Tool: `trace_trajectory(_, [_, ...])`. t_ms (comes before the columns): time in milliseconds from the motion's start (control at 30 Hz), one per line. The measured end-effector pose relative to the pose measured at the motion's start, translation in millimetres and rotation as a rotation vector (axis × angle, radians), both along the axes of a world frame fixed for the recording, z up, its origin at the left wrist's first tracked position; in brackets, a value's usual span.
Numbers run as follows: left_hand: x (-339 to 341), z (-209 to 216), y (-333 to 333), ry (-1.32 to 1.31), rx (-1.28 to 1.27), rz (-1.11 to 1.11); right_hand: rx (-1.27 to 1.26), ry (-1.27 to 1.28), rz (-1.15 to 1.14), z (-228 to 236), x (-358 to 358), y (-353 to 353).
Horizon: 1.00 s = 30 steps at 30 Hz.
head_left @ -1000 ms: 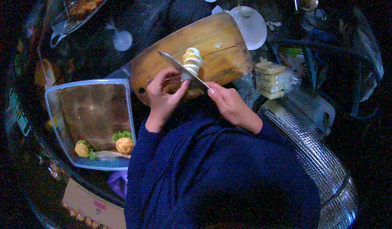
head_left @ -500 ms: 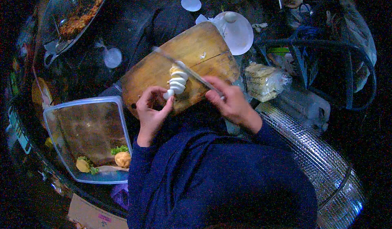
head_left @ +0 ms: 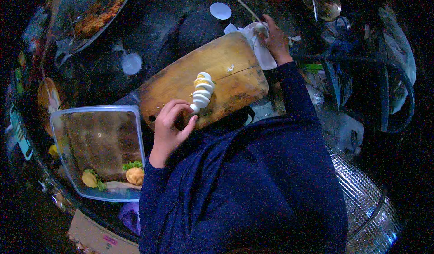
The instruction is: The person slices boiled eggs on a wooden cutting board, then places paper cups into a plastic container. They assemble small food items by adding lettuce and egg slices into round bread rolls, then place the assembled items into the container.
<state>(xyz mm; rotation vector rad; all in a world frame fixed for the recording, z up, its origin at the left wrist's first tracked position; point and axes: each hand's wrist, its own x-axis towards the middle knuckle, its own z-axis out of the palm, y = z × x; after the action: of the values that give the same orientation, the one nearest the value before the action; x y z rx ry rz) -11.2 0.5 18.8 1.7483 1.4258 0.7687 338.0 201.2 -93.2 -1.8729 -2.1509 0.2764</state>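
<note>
A boiled egg cut into slices point(head_left: 204, 90) lies fanned out in a row on the wooden cutting board point(head_left: 181, 80), bits of yolk showing. My left hand point(head_left: 172, 125) is at the near end of the row, thumb and fingers apart around the small end piece, index fingertip against or very close to it. Beyond the board's far right corner, my right hand point(head_left: 276, 41) reaches over a white plate point(head_left: 265, 57). A knife point(head_left: 245, 7) sticks out from that hand, pointing far left; its handle is hidden. Beside the fingers is a whole peeled egg point(head_left: 260, 28), possibly touched by them.
Left of the board stands a clear plastic box point(head_left: 97, 109) holding yellow pieces with green leaves. A large pan point(head_left: 86, 18) of brown crumbly food is at the far left. White discs point(head_left: 220, 11) lie beyond the board. Silver quilted foil point(head_left: 361, 195) curves along my right.
My right hand has moved with the knife from the egg slices, away and to the right, to the plate. My left hand's pinch on the egg's end has loosened.
</note>
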Motion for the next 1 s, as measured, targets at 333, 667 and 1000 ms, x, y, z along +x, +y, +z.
trace_trajectory(333, [-1.4,0.0,0.5,-0.054,-0.008,0.049,-0.14,-0.16,-0.024,-18.0,0.4,12.0])
trace_trajectory(667, [0.9,9.5,5.5,-0.148,-0.022,0.11,-0.113,0.012,-0.071,8.0,5.7,-6.9])
trace_trajectory(1000, [6.8,24.1,17.9,-0.472,-0.091,0.067,-0.241,0.933,0.011,162.1,-68.2,-78.0])
